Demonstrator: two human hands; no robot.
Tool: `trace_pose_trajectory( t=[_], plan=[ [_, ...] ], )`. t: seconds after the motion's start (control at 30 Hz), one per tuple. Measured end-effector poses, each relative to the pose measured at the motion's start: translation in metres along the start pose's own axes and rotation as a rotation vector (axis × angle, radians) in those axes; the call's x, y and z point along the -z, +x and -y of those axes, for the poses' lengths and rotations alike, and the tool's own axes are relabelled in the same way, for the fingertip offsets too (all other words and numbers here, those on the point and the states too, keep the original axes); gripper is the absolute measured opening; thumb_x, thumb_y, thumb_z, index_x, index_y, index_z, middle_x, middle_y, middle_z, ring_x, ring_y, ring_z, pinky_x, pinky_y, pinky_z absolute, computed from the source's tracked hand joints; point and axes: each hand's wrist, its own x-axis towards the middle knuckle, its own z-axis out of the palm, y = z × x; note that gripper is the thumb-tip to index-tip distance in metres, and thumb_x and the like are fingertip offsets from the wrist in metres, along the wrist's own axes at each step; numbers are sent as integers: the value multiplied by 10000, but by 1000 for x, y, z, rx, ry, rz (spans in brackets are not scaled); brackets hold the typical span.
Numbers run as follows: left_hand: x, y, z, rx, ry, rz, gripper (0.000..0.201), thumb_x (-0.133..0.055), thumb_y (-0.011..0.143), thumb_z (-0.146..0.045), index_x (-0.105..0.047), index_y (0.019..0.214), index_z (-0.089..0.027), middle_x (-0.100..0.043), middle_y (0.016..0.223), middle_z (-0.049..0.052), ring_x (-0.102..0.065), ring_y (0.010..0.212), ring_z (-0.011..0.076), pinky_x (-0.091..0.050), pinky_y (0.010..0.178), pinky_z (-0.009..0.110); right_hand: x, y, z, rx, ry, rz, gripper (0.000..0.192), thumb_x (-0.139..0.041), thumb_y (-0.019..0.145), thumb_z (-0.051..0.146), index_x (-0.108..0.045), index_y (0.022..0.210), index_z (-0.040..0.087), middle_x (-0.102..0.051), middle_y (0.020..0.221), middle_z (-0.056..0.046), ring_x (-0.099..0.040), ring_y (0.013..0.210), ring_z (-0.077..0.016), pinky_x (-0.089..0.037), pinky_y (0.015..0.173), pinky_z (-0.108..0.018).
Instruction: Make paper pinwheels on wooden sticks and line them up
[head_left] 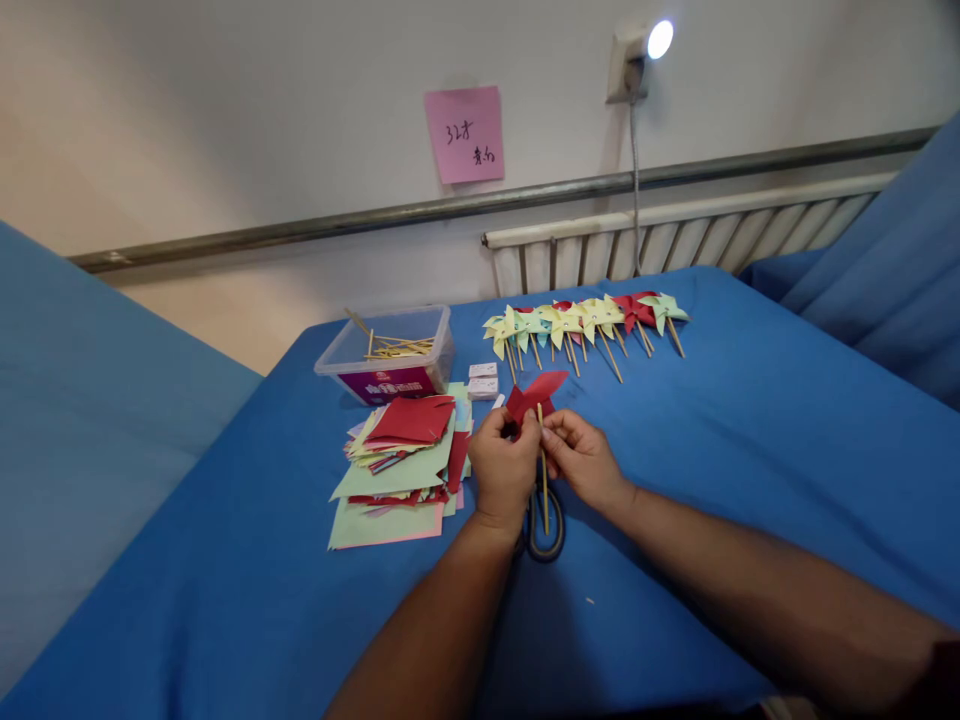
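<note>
My left hand pinches a folded red paper pinwheel above the blue table. A thin wooden stick runs down from the paper between both hands, and my right hand grips it from the right. Both hands touch at the paper's centre. Scissors lie on the cloth just under my wrists, partly hidden.
A stack of red, green and pink paper squares lies left of my hands. Behind it stands a clear plastic box of sticks and two small white boxes. A row of finished pinwheels lies at the back. A radiator lines the wall.
</note>
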Motion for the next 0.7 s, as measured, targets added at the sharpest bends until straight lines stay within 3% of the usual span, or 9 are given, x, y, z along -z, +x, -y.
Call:
trace_pose_trajectory(
  t=[0.7],
  plan=[
    [1,0,-2,-19,24,-11,150,-625,749,-319,-660,695,-183,-623,632,-3,-534,587,136,-396,591,251,-1,0,3,-2,-19,-24,292,-648,809,470,-550,796,195,-519,513,81,-438,401,-64,-334,403,-193]
  ],
)
